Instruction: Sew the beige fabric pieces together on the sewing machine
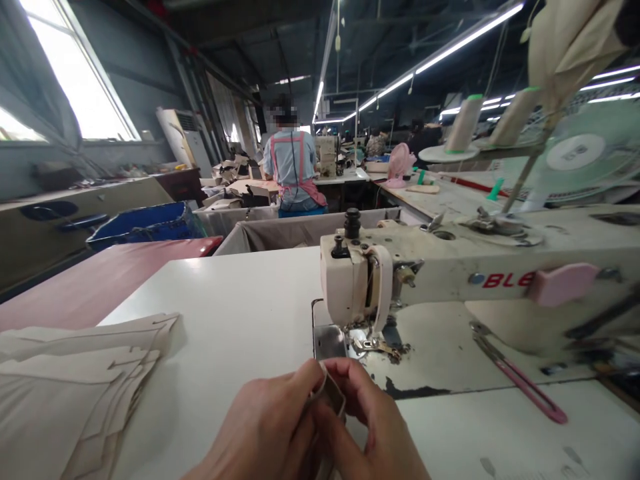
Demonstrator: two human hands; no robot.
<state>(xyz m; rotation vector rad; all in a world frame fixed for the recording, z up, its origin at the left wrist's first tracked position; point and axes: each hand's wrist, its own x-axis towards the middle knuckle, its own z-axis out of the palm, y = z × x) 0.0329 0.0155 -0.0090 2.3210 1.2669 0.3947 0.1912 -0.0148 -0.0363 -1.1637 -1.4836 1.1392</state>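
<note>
Both hands pinch one small beige strip at the surface's near edge: left hand [265, 427], right hand [373, 427], strip [331, 393]. It looks like the feeding step; the strip's end needs lining up under the presser foot [370, 345].

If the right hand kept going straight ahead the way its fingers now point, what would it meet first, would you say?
Probably the presser foot of the sewing machine, just beyond the right hand pinching the small strip; depth is unclear.

Two thread cones [464, 124], one sewing machine [450, 273]
</note>
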